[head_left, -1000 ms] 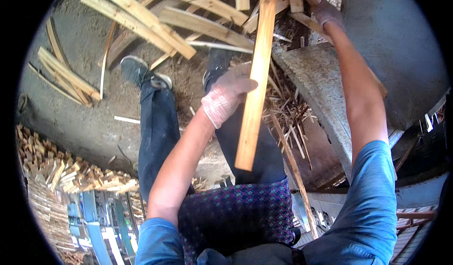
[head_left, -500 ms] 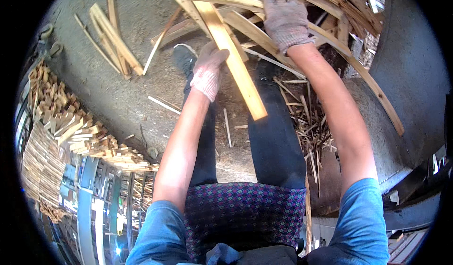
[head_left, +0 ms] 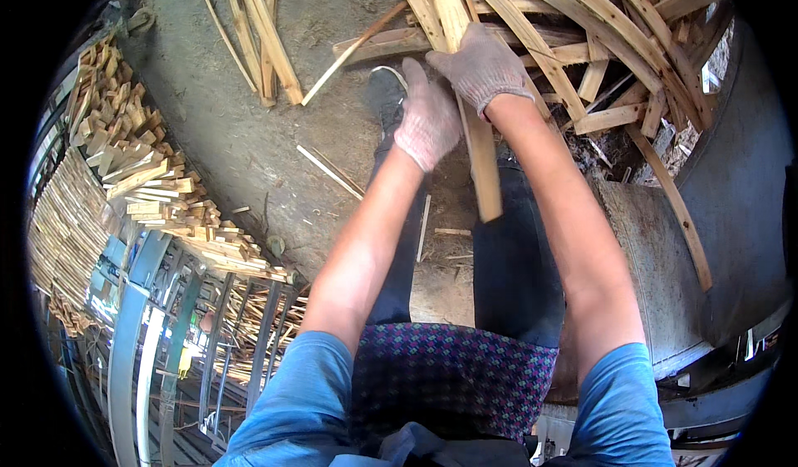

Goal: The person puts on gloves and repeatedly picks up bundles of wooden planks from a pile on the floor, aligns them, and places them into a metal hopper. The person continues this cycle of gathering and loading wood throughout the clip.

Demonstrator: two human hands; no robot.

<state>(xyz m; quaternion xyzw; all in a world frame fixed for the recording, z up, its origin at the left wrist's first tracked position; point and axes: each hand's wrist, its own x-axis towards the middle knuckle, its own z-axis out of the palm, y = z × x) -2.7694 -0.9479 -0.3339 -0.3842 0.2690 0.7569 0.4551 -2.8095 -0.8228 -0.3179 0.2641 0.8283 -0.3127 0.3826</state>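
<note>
Both of my hands wear grey knit gloves and grip one long pale wooden slat (head_left: 480, 168). My left hand (head_left: 428, 122) clasps its left side near the middle. A little higher, my right hand (head_left: 482, 68) wraps over the top of it. The slat's lower end hangs free above my dark trousers, and its upper end runs into a heap of wooden offcuts (head_left: 582, 43) just beyond my hands. My shoe shows behind the left hand.
Loose slats (head_left: 262, 34) and thin splinters (head_left: 328, 172) lie on the dirt floor to the left. Stacked short wood blocks (head_left: 150, 176) line the left edge above a metal rack (head_left: 166, 334). A grey machine table (head_left: 731, 192) stands on the right.
The slat has swung from tilted to nearly upright in view. My hands have come closer together on it, the right one sliding down toward the left. The view shifted toward the heap.
</note>
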